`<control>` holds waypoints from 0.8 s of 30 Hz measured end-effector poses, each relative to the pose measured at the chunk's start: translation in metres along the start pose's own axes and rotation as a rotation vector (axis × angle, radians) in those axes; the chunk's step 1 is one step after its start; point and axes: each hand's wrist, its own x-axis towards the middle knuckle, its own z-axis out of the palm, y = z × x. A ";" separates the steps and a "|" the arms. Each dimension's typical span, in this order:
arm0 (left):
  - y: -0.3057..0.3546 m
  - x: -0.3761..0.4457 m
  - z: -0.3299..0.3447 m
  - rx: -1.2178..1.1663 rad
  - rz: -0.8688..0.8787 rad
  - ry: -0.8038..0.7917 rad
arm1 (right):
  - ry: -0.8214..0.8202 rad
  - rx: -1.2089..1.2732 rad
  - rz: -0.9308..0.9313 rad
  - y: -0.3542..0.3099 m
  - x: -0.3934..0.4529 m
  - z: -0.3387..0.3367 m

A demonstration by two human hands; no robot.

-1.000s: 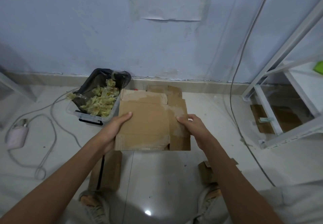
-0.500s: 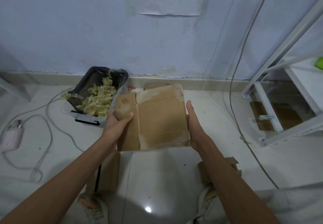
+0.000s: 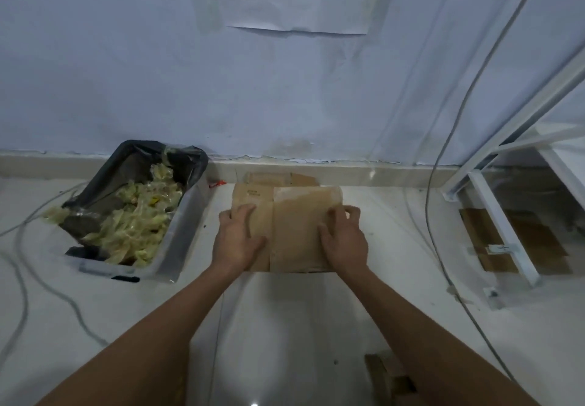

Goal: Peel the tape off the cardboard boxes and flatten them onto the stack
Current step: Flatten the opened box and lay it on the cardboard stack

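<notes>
**A:** Where was the flattened cardboard box?

**B:** On the white floor near the wall's baseboard, lying flat on top of other brown cardboard, the stack, whose edge peeked out at its 12 o'clock side.

**A:** And the hands?

**B:** Both lay on top of it, palms down. The left hand pressed the box's 9 o'clock part with fingers spread and fairly straight. The right hand pressed the 3 o'clock part, its fingers slightly bent over the far right edge. Neither was clenched; whether the right fingertips hooked the edge, I could not tell.

**A:** What lay around it?

**B:** At 9 o'clock from the box, a clear plastic bin lined with a black bag held crumpled yellowish tape. At 3 o'clock stood a white metal rack, with a grey cable hanging before it.
</notes>
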 end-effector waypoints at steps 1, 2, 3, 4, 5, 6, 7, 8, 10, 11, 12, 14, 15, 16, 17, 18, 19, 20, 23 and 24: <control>-0.003 0.014 0.005 0.019 0.012 0.013 | -0.026 -0.012 -0.055 0.002 0.015 0.009; -0.006 0.027 0.009 0.046 0.031 0.027 | -0.055 -0.010 -0.099 0.003 0.028 0.016; -0.011 0.043 0.014 0.074 0.044 0.030 | -0.090 -0.009 -0.128 0.004 0.042 0.026; -0.017 0.057 0.018 0.099 0.058 0.027 | -0.123 -0.018 -0.143 0.006 0.054 0.034; -0.023 0.071 0.023 0.112 0.069 0.012 | -0.156 -0.034 -0.148 0.009 0.066 0.043; -0.030 0.081 0.029 0.120 0.081 -0.008 | -0.182 -0.047 -0.146 0.013 0.074 0.052; -0.038 0.090 0.034 0.127 0.094 -0.032 | -0.205 -0.051 -0.141 0.018 0.080 0.060; -0.046 0.098 0.042 0.134 0.100 -0.054 | -0.229 -0.048 -0.134 0.025 0.086 0.069; -0.059 0.110 0.055 0.146 0.092 -0.082 | -0.268 -0.054 -0.138 0.037 0.095 0.086; -0.064 0.114 0.061 0.147 0.086 -0.089 | -0.283 -0.060 -0.138 0.041 0.099 0.093; -0.067 0.118 0.065 0.149 0.082 -0.093 | -0.295 -0.069 -0.136 0.043 0.104 0.096; -0.068 0.130 0.073 0.161 0.077 -0.097 | -0.312 -0.087 -0.116 0.046 0.118 0.102; -0.068 0.137 0.076 0.171 0.072 -0.098 | -0.317 -0.090 -0.107 0.047 0.125 0.105; -0.067 0.143 0.076 0.185 0.062 -0.104 | -0.327 -0.093 -0.100 0.047 0.131 0.107; -0.069 0.148 0.078 0.201 0.045 -0.119 | -0.348 -0.103 -0.086 0.048 0.134 0.112; -0.071 0.153 0.078 0.221 0.034 -0.134 | -0.364 -0.120 -0.072 0.049 0.136 0.114; -0.073 0.157 0.080 0.240 0.029 -0.156 | -0.380 -0.137 -0.060 0.051 0.137 0.116; -0.076 0.159 0.081 0.259 0.026 -0.181 | -0.389 -0.151 -0.051 0.053 0.136 0.119; -0.079 0.162 0.080 0.377 0.056 -0.204 | -0.383 -0.206 -0.085 0.057 0.137 0.117; -0.078 0.163 0.078 0.435 0.067 -0.208 | -0.402 -0.233 -0.093 0.056 0.140 0.112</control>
